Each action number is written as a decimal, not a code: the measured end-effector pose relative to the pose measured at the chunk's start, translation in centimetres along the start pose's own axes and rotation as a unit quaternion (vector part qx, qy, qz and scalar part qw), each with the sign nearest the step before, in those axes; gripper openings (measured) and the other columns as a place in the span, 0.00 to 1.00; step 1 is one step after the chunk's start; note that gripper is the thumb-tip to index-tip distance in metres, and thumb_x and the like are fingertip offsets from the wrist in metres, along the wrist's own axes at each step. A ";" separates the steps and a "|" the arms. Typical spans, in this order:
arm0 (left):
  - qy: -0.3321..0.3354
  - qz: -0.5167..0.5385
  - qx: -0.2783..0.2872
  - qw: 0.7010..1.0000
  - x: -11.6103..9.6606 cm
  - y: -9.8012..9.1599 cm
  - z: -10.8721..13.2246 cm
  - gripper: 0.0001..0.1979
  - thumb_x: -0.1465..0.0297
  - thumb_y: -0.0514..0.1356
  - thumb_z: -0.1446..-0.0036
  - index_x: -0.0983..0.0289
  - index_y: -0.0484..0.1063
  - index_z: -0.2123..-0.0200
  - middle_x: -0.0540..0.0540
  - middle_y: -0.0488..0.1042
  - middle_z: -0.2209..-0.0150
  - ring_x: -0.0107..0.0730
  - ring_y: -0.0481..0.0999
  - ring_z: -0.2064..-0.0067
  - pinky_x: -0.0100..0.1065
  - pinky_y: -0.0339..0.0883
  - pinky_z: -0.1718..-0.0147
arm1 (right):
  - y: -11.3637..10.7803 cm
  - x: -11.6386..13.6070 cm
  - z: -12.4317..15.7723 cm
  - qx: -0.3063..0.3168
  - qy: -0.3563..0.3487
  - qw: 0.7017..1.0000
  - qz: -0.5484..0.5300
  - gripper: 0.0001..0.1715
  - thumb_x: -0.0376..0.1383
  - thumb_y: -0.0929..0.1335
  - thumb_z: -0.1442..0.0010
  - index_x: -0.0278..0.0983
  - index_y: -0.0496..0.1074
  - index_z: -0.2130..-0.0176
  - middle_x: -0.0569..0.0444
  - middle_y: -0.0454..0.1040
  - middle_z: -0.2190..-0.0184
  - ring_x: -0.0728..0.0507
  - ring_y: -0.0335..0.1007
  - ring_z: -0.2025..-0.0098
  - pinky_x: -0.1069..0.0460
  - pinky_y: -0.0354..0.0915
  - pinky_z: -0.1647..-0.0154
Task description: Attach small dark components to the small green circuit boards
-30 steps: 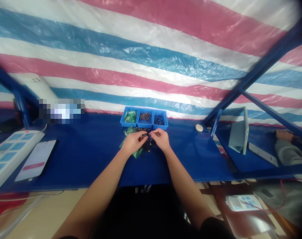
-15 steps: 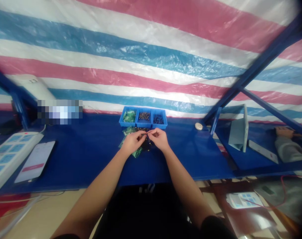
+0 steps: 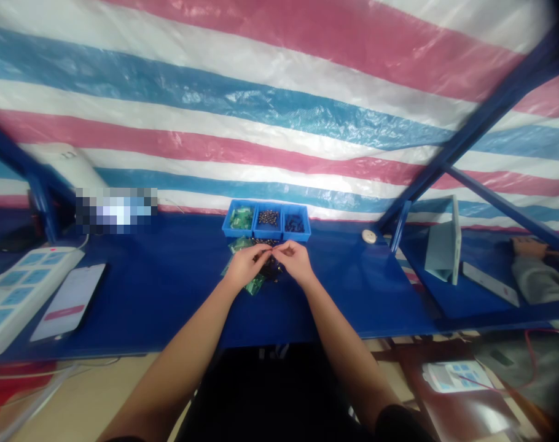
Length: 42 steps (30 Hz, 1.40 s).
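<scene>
My left hand (image 3: 245,264) and my right hand (image 3: 295,259) meet over the blue table, thumbs and fingertips pinched together. Whatever sits between the fingertips is too small to make out. Beneath and around them lies a loose pile: green pieces like small circuit boards (image 3: 255,284) on the left, dark and brassy small parts (image 3: 274,270) towards the right, partly covered by the hands. Just behind stand three joined blue bins. The left bin (image 3: 237,233) holds green pieces, the middle bin (image 3: 267,234) small metallic parts, and the right bin (image 3: 298,235) dark blue or black pieces.
A phone (image 3: 70,301) and a white power strip (image 3: 26,288) lie at the left. A round cream-coloured object (image 3: 368,236) sits at the right. Blue frame posts (image 3: 402,227) divide off a neighbouring table with a tablet-like stand (image 3: 443,245) and another person's hand (image 3: 528,247).
Both hands stay pinched together over the pile, with only slight finger movement. The whole view has shifted a little; the bins and table appear slightly lower and further right.
</scene>
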<state>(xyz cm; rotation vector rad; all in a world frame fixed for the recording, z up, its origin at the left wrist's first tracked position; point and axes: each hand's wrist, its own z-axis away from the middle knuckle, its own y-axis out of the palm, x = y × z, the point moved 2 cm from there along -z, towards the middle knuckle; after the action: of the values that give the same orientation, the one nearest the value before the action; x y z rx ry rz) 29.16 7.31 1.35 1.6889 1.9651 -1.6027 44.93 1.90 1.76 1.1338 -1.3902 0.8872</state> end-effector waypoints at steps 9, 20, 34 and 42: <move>0.007 -0.029 0.027 0.999 0.1 -0.1 -0.2 0.14 0.61 0.51 0.35 0.58 0.72 0.55 0.52 0.78 0.59 0.34 0.78 0.60 0.31 0.68 0.61 | -0.5 1.1 -0.5 0.070 -0.111 0.979 0.158 0.13 0.40 0.70 0.44 0.37 0.78 0.60 0.50 0.79 0.64 0.46 0.74 0.67 0.51 0.70 0.63; 0.009 -0.069 0.052 0.996 0.1 0.1 -0.2 0.15 0.60 0.49 0.34 0.59 0.72 0.57 0.52 0.78 0.63 0.34 0.78 0.64 0.31 0.66 0.65 | -0.7 -0.3 0.2 0.016 -0.151 0.972 0.182 0.13 0.42 0.71 0.44 0.39 0.79 0.60 0.51 0.80 0.64 0.45 0.74 0.69 0.50 0.71 0.66; -0.025 -0.045 0.037 0.998 0.2 0.1 -0.2 0.15 0.59 0.49 0.35 0.59 0.70 0.55 0.51 0.78 0.64 0.32 0.77 0.66 0.30 0.66 0.68 | -0.7 -0.6 0.1 0.003 -0.129 0.980 0.154 0.14 0.42 0.72 0.45 0.37 0.78 0.60 0.51 0.80 0.66 0.45 0.75 0.69 0.51 0.72 0.66; -0.030 -0.037 0.034 0.998 0.0 0.1 -0.1 0.14 0.60 0.51 0.36 0.58 0.70 0.53 0.49 0.75 0.71 0.29 0.74 0.72 0.29 0.64 0.72 | -0.7 -0.7 0.1 -0.007 -0.124 0.980 0.157 0.13 0.41 0.71 0.44 0.38 0.79 0.60 0.51 0.80 0.65 0.45 0.74 0.69 0.50 0.72 0.66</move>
<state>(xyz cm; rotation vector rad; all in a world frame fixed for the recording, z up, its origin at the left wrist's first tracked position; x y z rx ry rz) 29.29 7.33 1.31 1.5877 1.9877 -1.7432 45.52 1.73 0.97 1.0558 -1.8137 0.9800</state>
